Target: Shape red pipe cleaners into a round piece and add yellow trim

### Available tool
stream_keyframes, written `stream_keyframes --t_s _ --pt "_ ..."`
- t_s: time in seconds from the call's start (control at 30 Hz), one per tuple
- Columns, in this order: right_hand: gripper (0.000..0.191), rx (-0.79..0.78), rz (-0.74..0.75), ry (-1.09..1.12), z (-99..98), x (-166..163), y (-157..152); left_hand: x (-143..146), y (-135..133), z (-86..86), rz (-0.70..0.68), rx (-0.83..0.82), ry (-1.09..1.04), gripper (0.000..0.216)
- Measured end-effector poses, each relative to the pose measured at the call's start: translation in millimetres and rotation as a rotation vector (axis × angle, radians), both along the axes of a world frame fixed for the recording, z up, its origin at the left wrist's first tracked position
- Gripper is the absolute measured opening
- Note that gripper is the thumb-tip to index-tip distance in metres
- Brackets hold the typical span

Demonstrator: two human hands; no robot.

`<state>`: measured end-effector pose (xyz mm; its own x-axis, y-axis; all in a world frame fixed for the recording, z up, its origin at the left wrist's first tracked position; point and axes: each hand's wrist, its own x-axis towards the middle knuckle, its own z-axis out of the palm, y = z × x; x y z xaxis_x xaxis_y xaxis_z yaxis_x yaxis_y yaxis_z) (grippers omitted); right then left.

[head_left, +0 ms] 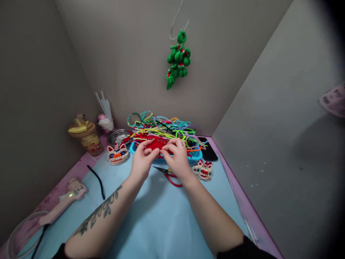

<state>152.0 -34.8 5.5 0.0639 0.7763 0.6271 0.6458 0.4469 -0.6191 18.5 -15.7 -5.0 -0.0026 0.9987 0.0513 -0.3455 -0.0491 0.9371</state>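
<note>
My left hand (143, 158) and my right hand (176, 158) meet over the front of a blue basket (199, 154). Between them is a red fuzzy piece (156, 144), apparently made of pipe cleaners, pinched by the fingers of both hands. Its lower part is hidden by my fingers, and red stems behind it make its edges hard to separate. Loose pipe cleaners (172, 126) in many colours heap up in the basket. Below my hands, scissors (172, 179) with red handles lie on the blue mat, partly covered by my right hand.
Lion-face crafts lie left (118, 155) and right (203, 171). A glue gun (64, 203), its light green, and a black pipe cleaner (97, 181) are at left. Behind stand a lidded cup (87, 138) and metal bowl (120, 136); a phone (209, 151) lies right. A green decoration (178, 59) hangs above.
</note>
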Motion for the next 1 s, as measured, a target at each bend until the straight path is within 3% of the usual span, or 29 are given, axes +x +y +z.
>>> stream_keyframes --t_s 0.37,0.57,0.77,1.0 --pt "0.006 -0.04 0.035 0.134 -12.4 3.7 11.9 -2.4 -0.4 4.6 -0.059 -0.025 0.057 0.061" --pt "0.008 -0.006 0.039 0.093 -11.2 1.7 10.7 -4.0 1.3 6.3 -0.066 -0.042 0.058 0.063" --pt "0.005 -0.136 0.056 0.371 -11.9 -2.1 12.9 -3.7 3.8 -0.2 -0.095 -0.005 0.096 0.044" --pt "0.01 -0.163 0.094 0.58 -14.5 -9.1 11.4 -2.8 -0.1 2.9 -0.09 -0.038 0.113 0.036"
